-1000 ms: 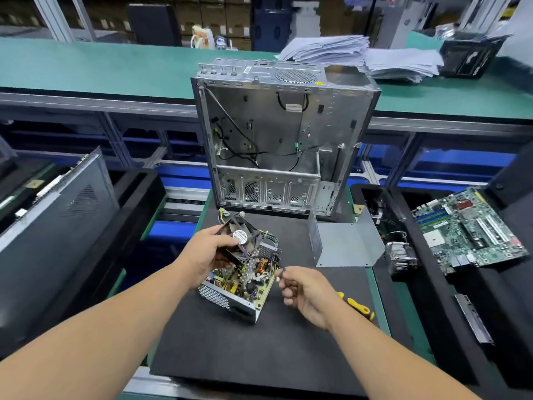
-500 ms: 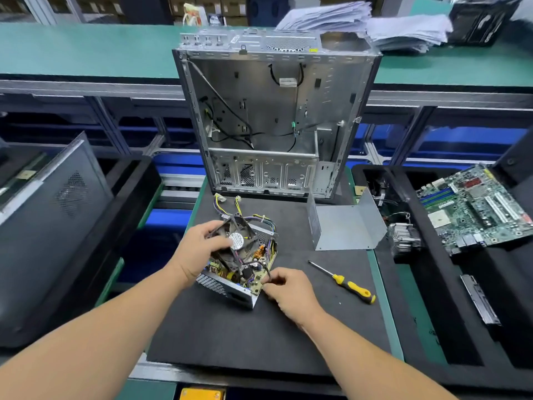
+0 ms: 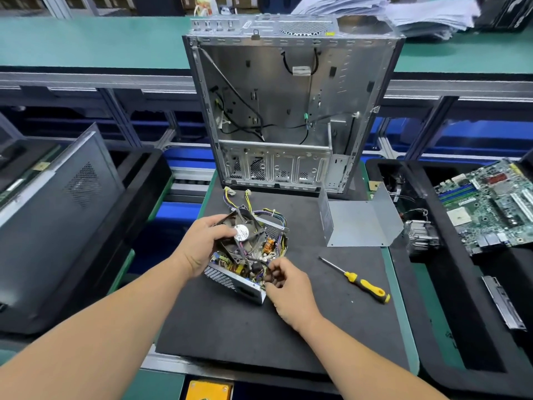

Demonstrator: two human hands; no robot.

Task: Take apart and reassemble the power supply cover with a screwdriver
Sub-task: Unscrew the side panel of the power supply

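The opened power supply (image 3: 235, 280) lies tilted on the black mat, its circuit board and coloured wires bare. My left hand (image 3: 202, 245) grips its black fan (image 3: 240, 233), lifted at an angle over the board. My right hand (image 3: 284, 280) has its fingers curled at the supply's right edge and pinches something small and dark among the wires there; what exactly it is cannot be told. The grey metal cover (image 3: 357, 222) stands apart on the mat to the right. A yellow-handled screwdriver (image 3: 362, 282) lies loose on the mat, right of my right hand.
An empty computer case (image 3: 288, 105) stands upright at the mat's far edge. A black tray at right holds a motherboard (image 3: 490, 203) and a heatsink (image 3: 421, 236). A dark case panel (image 3: 52, 215) leans in the left tray. Paper stacks (image 3: 427, 13) lie on the green bench behind.
My right hand moved left from the mat into the supply's right edge and closed its fingers there. The view dropped closer. My left hand kept hold of the fan.
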